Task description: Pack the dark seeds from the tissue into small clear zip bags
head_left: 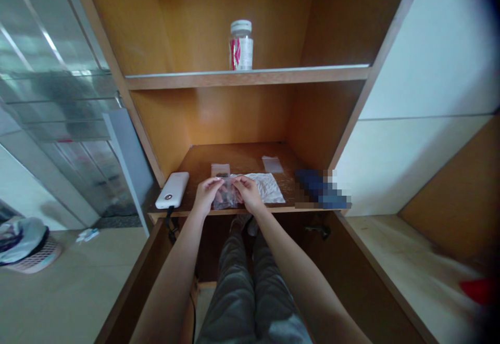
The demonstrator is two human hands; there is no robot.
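Note:
My left hand [205,192] and my right hand [247,192] both pinch the top of a small clear plastic bag [225,196] with dark contents, held over the front of the brown lower shelf [238,157]. Each hand's fingers are closed on a corner of the bag. A crumpled white sheet [267,186] lies just right of the bag. A small clear packet [220,169] rests behind my left hand.
A white power bank [172,190] with a dangling cord lies at the shelf's left end. A white slip [272,164] sits further back. A jar with a white lid [241,45] stands on the upper shelf. A dark blue object [312,185] lies at right. My legs are below.

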